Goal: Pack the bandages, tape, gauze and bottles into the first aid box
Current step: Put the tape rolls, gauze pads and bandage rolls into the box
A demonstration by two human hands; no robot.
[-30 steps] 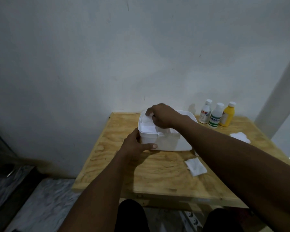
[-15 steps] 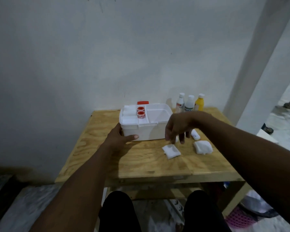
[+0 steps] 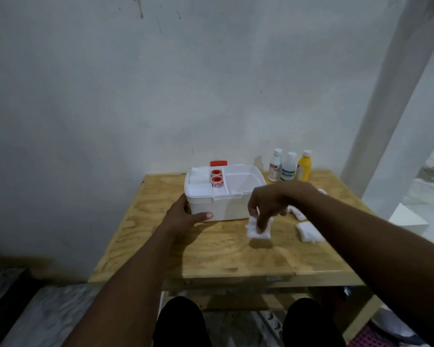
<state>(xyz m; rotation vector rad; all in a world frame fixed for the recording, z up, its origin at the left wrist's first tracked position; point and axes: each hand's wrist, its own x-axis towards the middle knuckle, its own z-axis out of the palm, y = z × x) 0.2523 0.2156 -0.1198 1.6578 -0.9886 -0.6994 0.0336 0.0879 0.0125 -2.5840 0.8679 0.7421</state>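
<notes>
On the plywood surface (image 3: 218, 251), your left hand (image 3: 186, 216) steadies the open white plastic first aid box (image 3: 223, 194) while your right-hand fingers (image 3: 259, 221) pinch a limp white gauze square (image 3: 258, 230) just beside it, which could slip free or catch the rim.

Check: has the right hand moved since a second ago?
Yes. The right hand left the first aid box and came down right of it onto a gauze pad.
</notes>
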